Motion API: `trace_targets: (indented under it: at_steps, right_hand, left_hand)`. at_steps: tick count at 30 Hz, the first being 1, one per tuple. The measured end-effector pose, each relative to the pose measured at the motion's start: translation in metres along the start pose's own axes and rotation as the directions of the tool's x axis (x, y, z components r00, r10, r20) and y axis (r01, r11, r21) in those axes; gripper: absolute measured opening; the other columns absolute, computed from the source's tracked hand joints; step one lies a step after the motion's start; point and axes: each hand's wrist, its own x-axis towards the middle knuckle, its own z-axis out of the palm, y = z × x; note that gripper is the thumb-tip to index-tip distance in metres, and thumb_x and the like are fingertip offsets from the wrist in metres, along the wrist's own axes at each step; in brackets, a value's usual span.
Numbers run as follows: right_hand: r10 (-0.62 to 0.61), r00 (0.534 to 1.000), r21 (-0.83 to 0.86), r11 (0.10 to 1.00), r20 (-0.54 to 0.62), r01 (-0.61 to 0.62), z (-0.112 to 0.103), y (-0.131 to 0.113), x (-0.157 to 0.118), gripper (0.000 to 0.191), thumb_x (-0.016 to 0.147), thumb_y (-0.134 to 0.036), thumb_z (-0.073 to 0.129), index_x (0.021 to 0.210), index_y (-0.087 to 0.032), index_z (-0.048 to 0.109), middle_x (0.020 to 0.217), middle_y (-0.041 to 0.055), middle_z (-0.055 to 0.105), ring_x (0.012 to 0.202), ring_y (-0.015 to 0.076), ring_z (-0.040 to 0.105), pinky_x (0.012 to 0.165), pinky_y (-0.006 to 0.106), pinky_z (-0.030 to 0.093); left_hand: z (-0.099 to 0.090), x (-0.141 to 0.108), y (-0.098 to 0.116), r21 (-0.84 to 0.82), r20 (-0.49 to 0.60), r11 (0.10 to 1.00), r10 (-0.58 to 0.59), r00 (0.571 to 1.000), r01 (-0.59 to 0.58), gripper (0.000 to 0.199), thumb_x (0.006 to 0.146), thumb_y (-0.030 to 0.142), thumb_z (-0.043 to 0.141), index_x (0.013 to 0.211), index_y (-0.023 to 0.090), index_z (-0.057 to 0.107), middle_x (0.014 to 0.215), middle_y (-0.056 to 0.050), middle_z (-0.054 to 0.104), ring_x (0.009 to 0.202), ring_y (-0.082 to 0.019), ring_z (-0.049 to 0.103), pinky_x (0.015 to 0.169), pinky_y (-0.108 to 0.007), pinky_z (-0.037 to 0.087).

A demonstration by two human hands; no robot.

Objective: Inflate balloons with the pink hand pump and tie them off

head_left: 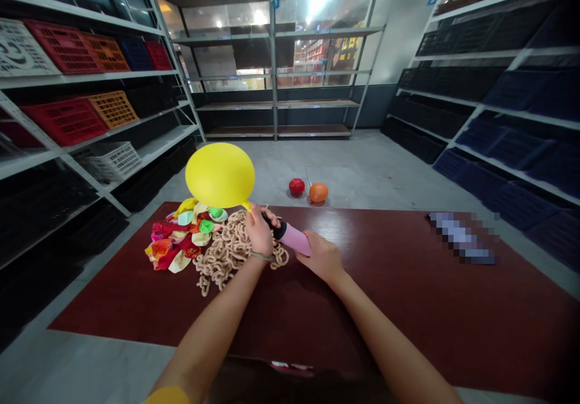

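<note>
A round, inflated yellow balloon rises above my left hand, which is shut on its neck at the black nozzle of a pink balloon pump. My right hand grips the pump's pink body. Just left of my hands lies a tangled heap of beige rubber-band loops, touching my left wrist. Beyond it is a pile of limp, multicoloured uninflated balloons. All of this rests on a dark red table.
A pixelated, blurred object lies on the table's right side. A red balloon and an orange balloon sit on the grey floor beyond the table. Metal shelves with plastic crates stand left, right and ahead.
</note>
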Motion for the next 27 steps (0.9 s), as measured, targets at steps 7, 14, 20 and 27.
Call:
trace_targets:
  at_steps: [7, 14, 20, 27]
  right_hand:
    - [0.009, 0.999, 0.05, 0.999, 0.033, -0.011, -0.005, -0.004, 0.002, 0.037, 0.079, -0.037, 0.062, 0.113, -0.024, 0.057, 0.095, 0.0029, 0.07, 0.082, 0.0201, 0.065, 0.069, 0.027, 0.039]
    - [0.028, 0.999, 0.067, 0.997, -0.015, -0.027, 0.001, -0.002, 0.003, 0.038, 0.078, -0.038, 0.063, 0.112, -0.022, 0.058, 0.095, 0.0031, 0.07, 0.08, 0.0206, 0.066, 0.068, 0.028, 0.04]
    - [0.021, 0.998, 0.059, 0.998, -0.061, -0.017, 0.004, 0.006, 0.001, 0.039, 0.076, -0.035, 0.064, 0.112, -0.021, 0.058, 0.096, 0.0031, 0.07, 0.081, 0.0203, 0.065, 0.066, 0.028, 0.039]
    - [-0.078, 0.997, 0.005, 0.997, -0.001, 0.078, -0.003, 0.007, 0.0, 0.035, 0.077, -0.035, 0.061, 0.108, -0.021, 0.059, 0.09, 0.0038, 0.069, 0.078, 0.0194, 0.063, 0.067, 0.027, 0.037]
  left_hand:
    - [-0.014, 0.059, 0.076, 0.014, -0.041, 0.993, 0.114, 0.993, -0.114, 0.031, 0.091, 0.046, 0.052, 0.075, 0.021, 0.042, 0.053, 0.006, 0.043, 0.036, -0.007, 0.039, 0.038, -0.02, 0.031]
    - [-0.003, 0.058, 0.074, -0.047, -0.136, 0.991, 0.119, 0.984, -0.126, 0.03, 0.091, 0.044, 0.051, 0.074, 0.021, 0.04, 0.052, 0.007, 0.039, 0.036, -0.006, 0.035, 0.038, -0.021, 0.025]
    - [0.013, -0.005, 0.003, -0.011, -0.027, 1.0, 0.005, 1.0, -0.005, 0.034, 0.09, 0.049, 0.052, 0.074, 0.021, 0.042, 0.053, 0.006, 0.046, 0.038, -0.007, 0.042, 0.04, -0.022, 0.034]
    - [-0.013, 0.01, 0.025, 0.001, -0.044, 0.999, 0.032, 0.998, -0.032, 0.034, 0.089, 0.047, 0.054, 0.073, 0.021, 0.042, 0.053, 0.006, 0.045, 0.039, -0.008, 0.042, 0.041, -0.022, 0.036]
